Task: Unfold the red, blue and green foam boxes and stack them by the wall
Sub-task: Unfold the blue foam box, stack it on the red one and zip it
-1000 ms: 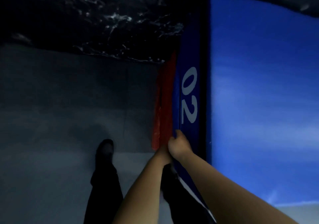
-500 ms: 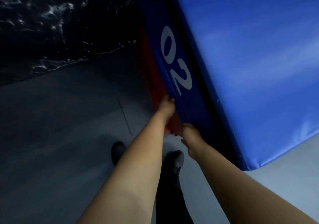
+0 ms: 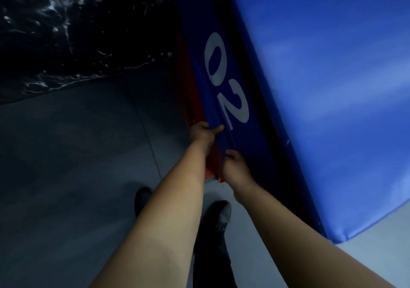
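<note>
Head cam: looking down my arms at the floor, pretty dim in here, blue box filling the right side.
Left hand [image 3: 205, 132]: clamped on the lower edge of the blue panel, thumb lying on the blue face just below the "02" [image 3: 226, 81], fingers tucked behind the edge where I can't see them.
Right hand [image 3: 236, 168]: a bit nearer to me on the same edge, fingers curled over it and gripping. Can't tell how far they wrap round the back.
Blue box [image 3: 321, 88]: big padded thing, tilted in my view, broad lit face on the right, darker narrow panel with the white number on the left, black strip between the two.
Red box [image 3: 195, 101]: only a thin sliver showing, pressed flat right behind the blue panel, its bottom corner poking out between my wrists. Whether my fingers touch it too, no idea.
Wall [image 3: 66, 32]: black shiny sheeting, top left, meets the floor well ahead of me; the boxes run up toward it.
Floor [image 3: 77, 154]: grey, with a seam line running through it.
Shoes [image 3: 219, 214]: both dark, planted under my forearms, just beside the boxes' lower end.
</note>
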The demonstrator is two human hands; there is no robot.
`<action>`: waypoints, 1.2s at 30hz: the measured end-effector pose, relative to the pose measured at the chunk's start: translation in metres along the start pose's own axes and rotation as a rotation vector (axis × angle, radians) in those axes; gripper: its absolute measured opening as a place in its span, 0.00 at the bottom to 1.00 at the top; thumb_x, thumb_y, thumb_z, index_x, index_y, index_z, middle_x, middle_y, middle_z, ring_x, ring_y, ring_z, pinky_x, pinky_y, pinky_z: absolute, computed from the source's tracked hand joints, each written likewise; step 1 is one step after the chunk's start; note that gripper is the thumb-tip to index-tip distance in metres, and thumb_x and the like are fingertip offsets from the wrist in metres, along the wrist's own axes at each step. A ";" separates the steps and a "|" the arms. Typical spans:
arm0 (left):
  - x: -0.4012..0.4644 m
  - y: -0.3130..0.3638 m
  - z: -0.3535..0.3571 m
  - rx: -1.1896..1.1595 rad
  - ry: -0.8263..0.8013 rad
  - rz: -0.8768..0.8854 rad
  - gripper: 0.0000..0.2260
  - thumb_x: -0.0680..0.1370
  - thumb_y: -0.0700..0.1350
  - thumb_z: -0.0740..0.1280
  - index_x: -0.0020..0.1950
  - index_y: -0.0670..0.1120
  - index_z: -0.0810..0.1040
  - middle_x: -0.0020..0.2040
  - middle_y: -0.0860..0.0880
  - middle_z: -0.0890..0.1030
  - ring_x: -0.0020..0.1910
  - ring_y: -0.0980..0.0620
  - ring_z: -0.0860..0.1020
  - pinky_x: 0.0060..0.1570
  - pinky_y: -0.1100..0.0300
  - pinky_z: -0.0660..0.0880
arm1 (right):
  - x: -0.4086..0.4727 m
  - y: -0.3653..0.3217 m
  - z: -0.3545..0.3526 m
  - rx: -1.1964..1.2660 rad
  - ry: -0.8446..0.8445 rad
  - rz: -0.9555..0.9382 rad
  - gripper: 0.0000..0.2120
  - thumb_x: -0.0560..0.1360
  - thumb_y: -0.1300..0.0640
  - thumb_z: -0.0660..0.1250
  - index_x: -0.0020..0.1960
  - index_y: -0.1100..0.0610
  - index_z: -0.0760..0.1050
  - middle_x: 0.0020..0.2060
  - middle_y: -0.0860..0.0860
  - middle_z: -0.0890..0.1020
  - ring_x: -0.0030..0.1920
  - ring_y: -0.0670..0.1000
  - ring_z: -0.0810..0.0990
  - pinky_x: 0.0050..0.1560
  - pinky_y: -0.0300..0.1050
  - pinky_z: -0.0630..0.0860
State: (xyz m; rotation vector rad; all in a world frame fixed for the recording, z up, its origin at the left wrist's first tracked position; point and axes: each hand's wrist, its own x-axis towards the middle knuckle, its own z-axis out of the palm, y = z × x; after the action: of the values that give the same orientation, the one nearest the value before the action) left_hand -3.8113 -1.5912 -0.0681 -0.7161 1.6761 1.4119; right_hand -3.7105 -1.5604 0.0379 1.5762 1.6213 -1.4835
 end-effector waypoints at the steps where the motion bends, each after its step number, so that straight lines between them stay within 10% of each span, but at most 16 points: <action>1: 0.000 0.006 -0.002 0.052 0.033 0.038 0.20 0.67 0.42 0.82 0.49 0.46 0.74 0.61 0.42 0.80 0.60 0.42 0.80 0.57 0.54 0.79 | 0.003 -0.007 0.003 0.002 0.000 -0.005 0.20 0.83 0.62 0.53 0.74 0.56 0.66 0.63 0.57 0.77 0.54 0.57 0.79 0.38 0.43 0.75; 7: -0.004 0.020 -0.008 0.433 0.088 0.363 0.47 0.68 0.41 0.80 0.81 0.50 0.59 0.80 0.45 0.60 0.77 0.43 0.60 0.75 0.48 0.63 | 0.019 -0.028 0.020 0.019 -0.029 -0.032 0.09 0.82 0.59 0.60 0.60 0.53 0.74 0.52 0.57 0.81 0.55 0.60 0.82 0.60 0.63 0.79; 11: 0.018 0.024 -0.016 0.263 -0.280 0.242 0.38 0.75 0.34 0.72 0.81 0.51 0.61 0.78 0.46 0.67 0.76 0.45 0.67 0.74 0.45 0.67 | 0.024 -0.031 0.028 -0.052 0.011 -0.050 0.09 0.84 0.59 0.56 0.58 0.51 0.74 0.55 0.59 0.81 0.55 0.62 0.82 0.58 0.64 0.80; 23: 0.051 0.130 -0.035 0.014 -0.068 0.019 0.25 0.86 0.53 0.55 0.81 0.44 0.60 0.76 0.42 0.68 0.72 0.42 0.70 0.72 0.50 0.68 | 0.051 -0.099 0.070 -0.253 0.021 -0.236 0.19 0.83 0.58 0.55 0.73 0.56 0.69 0.63 0.54 0.79 0.59 0.55 0.78 0.56 0.44 0.73; 31: 0.075 0.162 -0.038 0.044 -0.221 0.005 0.33 0.80 0.65 0.61 0.81 0.51 0.60 0.77 0.44 0.68 0.72 0.42 0.70 0.72 0.45 0.69 | 0.061 -0.108 0.084 -0.303 0.013 -0.321 0.22 0.83 0.57 0.56 0.77 0.53 0.64 0.69 0.54 0.74 0.64 0.56 0.76 0.67 0.56 0.74; 36: 0.079 0.167 -0.041 -0.032 -0.263 0.002 0.26 0.84 0.55 0.63 0.78 0.43 0.66 0.63 0.42 0.79 0.55 0.45 0.78 0.56 0.54 0.77 | 0.064 -0.118 0.084 -0.266 0.053 -0.323 0.25 0.81 0.57 0.58 0.78 0.53 0.63 0.72 0.55 0.71 0.67 0.57 0.73 0.69 0.58 0.72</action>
State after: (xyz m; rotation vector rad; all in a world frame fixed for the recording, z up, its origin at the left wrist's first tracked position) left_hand -3.9996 -1.5894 -0.0488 -0.5210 1.4524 1.4683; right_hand -3.8628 -1.5804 -0.0001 1.2611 2.0844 -1.3131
